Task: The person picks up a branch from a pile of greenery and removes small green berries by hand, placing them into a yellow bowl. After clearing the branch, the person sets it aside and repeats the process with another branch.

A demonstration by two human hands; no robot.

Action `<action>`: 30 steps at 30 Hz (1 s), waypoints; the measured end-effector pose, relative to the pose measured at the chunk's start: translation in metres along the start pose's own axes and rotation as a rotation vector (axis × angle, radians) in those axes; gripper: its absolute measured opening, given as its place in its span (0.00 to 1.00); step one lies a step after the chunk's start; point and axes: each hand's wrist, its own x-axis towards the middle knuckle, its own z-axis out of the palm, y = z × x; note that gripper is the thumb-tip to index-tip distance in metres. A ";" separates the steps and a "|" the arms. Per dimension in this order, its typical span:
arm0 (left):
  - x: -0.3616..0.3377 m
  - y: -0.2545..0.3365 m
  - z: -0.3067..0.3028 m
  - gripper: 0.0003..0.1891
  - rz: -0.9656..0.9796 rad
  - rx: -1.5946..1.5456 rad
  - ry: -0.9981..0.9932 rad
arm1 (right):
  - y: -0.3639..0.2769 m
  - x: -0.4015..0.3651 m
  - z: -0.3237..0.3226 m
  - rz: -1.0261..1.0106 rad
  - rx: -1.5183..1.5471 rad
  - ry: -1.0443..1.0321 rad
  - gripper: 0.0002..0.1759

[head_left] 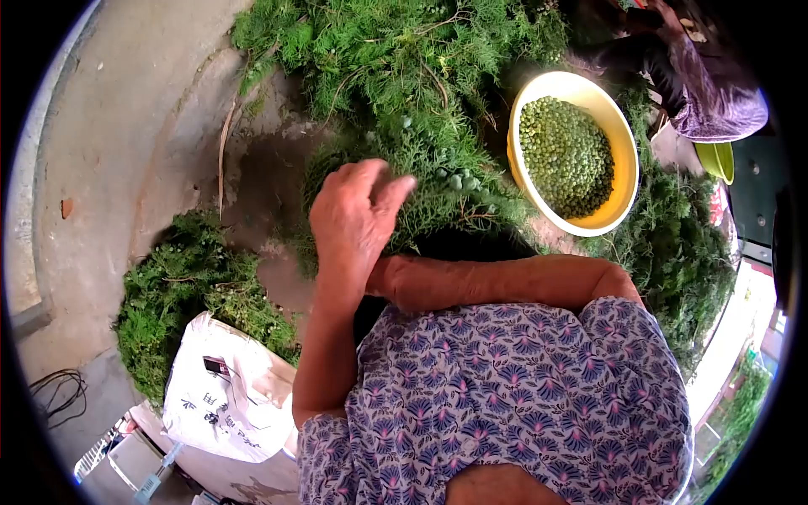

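Note:
My left hand [358, 210] hovers over or lies against a heap of green conifer branches [421, 93], its back facing me. The thumb stands apart from the bent fingers, whose tips are hidden; I see nothing held. My right forearm crosses in front of my body and passes behind the left wrist, so my right hand is out of sight. Just right of the left hand, small round bluish-green cones [459, 181] show among the sprigs. A yellow basin [627, 160] beside the heap holds a pile of small green cones [564, 156].
Another branch pile [181, 286] lies at the left, behind a white sack [223, 391] with a dark phone-like object on it. More branches [673, 244] lie right of the basin. At upper right sits another person [715, 93] near a yellow-green container [715, 160]. Black cable [59, 396] lies lower left.

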 end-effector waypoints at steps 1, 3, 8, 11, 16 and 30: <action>0.001 -0.004 0.008 0.11 0.072 -0.053 -0.018 | -0.001 -0.001 -0.003 -0.007 -0.003 0.003 0.23; -0.004 -0.007 0.021 0.11 0.034 -0.230 -0.058 | -0.006 -0.007 -0.010 -0.146 -0.330 -0.134 0.22; -0.020 -0.014 0.027 0.14 0.314 -0.014 0.058 | -0.035 -0.035 -0.058 -0.148 -0.087 -0.043 0.12; -0.031 -0.009 0.040 0.14 0.404 0.072 0.090 | -0.036 -0.033 -0.074 -0.135 0.213 0.455 0.05; -0.043 -0.005 0.044 0.10 0.296 -0.163 0.189 | -0.012 -0.031 -0.076 -0.121 -0.287 0.697 0.07; -0.017 -0.058 0.003 0.11 -0.193 0.410 0.240 | -0.009 -0.023 -0.064 -0.170 -0.548 0.654 0.11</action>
